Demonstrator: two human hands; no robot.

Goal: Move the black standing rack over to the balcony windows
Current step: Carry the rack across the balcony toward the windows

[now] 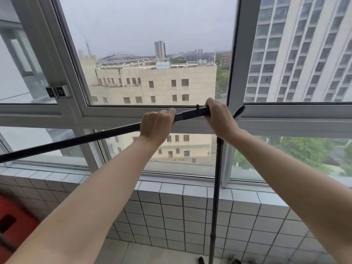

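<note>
The black standing rack (66, 143) stands right in front of the balcony windows (156, 54). Its top bar runs from the far left edge up to the right, ending near the window frame. A thin black upright post (216, 197) drops from under my right wrist to the floor, where its feet show at the bottom edge. My left hand (155, 126) is wrapped over the top bar near its middle. My right hand (219, 117) grips the thicker sleeve of the bar further right. The rack's left post is out of view.
A low wall of grey tiles (171, 212) runs under the windows, with a tiled sill on top. A red-orange object (13, 221) sits low at the left edge. A white window latch (57, 91) is on the left frame.
</note>
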